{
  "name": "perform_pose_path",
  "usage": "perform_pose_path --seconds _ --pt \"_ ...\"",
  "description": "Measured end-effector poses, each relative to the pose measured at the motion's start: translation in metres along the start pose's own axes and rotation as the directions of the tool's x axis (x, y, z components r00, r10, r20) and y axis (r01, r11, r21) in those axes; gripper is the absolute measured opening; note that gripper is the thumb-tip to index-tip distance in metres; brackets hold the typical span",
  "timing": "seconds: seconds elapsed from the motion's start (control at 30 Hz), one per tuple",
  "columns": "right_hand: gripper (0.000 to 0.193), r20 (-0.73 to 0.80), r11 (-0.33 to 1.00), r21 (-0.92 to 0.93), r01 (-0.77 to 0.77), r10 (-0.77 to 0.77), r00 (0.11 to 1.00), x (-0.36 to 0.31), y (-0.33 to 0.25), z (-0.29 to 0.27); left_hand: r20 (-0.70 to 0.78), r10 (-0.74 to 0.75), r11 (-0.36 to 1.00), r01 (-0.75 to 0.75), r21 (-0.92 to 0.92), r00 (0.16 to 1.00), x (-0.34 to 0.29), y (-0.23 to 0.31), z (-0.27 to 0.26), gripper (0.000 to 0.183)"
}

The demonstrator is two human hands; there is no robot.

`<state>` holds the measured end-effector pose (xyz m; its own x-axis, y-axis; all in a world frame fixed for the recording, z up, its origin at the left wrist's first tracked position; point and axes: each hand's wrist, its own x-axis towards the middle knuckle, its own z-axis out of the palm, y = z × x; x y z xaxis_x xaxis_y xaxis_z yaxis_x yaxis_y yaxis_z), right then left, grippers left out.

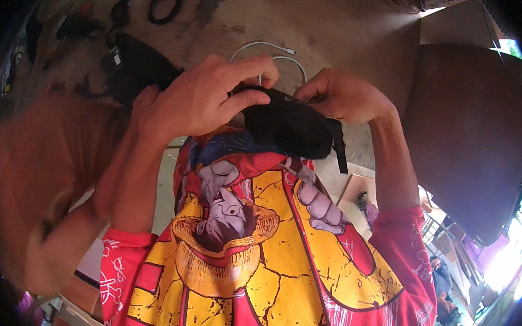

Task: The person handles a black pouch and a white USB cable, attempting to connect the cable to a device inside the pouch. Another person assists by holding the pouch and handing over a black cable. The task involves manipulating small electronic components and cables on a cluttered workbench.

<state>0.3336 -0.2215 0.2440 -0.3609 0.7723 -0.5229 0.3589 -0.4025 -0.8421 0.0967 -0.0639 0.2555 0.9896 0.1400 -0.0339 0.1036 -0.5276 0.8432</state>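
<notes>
A black, soft fabric piece with a short strap [290, 126], like a small pouch, is held up in front of my chest, above the table edge. My left hand [202, 93] pinches its upper left side between thumb and bent fingers. At its upper right edge my right hand [346, 96] is closed, the fingertips gathered on the fabric. The strap end dangles below my right hand. What lies inside the folds is hidden. Just behind the piece, a white cable [268, 44] loops over the brown tabletop [340, 33].
Another person's bare arm [59, 234] is close on my left. Near it lies a black bag-like item [138, 66] with a pale label. A coiled black cable [165, 6] and other dark items lie farther back. A large dark brown panel [468, 140] stands at the right.
</notes>
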Motion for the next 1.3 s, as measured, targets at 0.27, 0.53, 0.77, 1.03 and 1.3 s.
perform_pose_path --seconds 0.27,0.53,0.77,1.03,1.3 --pt "0.032 -0.315 0.909 0.411 0.073 0.066 0.947 0.021 0.046 0.041 0.144 0.211 0.975 -0.218 0.032 0.967 0.017 -0.018 -0.005 0.009" --pt "0.035 -0.138 0.545 0.838 0.042 0.138 0.981 0.01 0.044 0.05 0.183 0.21 0.977 -0.213 -0.004 0.96 0.02 -0.025 -0.002 0.024" --pt "0.031 -0.213 0.44 0.894 0.085 0.251 0.944 0.014 0.035 0.066 0.258 0.234 0.972 -0.235 -0.03 0.937 0.025 -0.028 -0.006 0.029" --pt "0.034 -0.207 0.375 0.927 0.009 0.492 0.846 0.012 0.037 0.068 0.36 0.211 0.977 -0.195 -0.083 0.908 0.038 -0.041 -0.01 0.026" --pt "0.047 -0.167 0.412 0.911 0.022 0.32 0.932 0.013 0.017 0.067 0.313 0.125 0.991 -0.136 0.012 0.941 0.036 -0.04 -0.003 0.022"
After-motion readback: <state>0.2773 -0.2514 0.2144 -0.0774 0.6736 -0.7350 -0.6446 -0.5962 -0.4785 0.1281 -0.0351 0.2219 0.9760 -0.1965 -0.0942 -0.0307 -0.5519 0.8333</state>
